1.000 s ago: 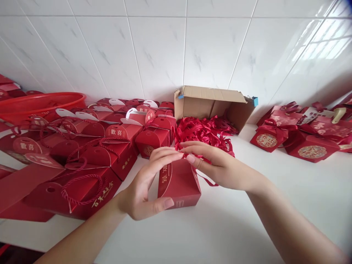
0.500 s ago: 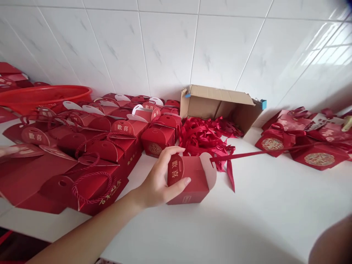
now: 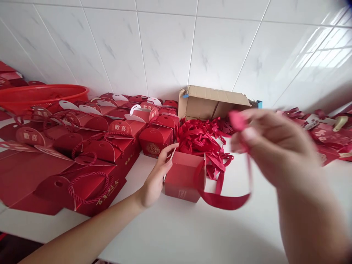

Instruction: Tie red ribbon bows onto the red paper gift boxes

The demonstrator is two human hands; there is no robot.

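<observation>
A small red gift box [image 3: 184,176] stands on the white counter [image 3: 192,234] in the middle. My left hand [image 3: 155,178] rests against its left side, fingers reaching up to the top flaps. My right hand [image 3: 271,141] is raised close to the camera and blurred, its fingers pinched on one end of a red ribbon [image 3: 224,200]. The ribbon hangs down in a loop and runs back to the box's right side.
A pile of loose red ribbons [image 3: 205,137] spills from an open cardboard box [image 3: 214,102] at the wall. Several red gift boxes [image 3: 90,146] with cord handles crowd the left, beside a red basin [image 3: 41,95]. Ribbon-tied boxes [image 3: 327,134] lie at the right.
My right hand pulled the ribbon far right out of view, then came back up near the camera holding its end. My left hand shifted from the box's top to its left side.
</observation>
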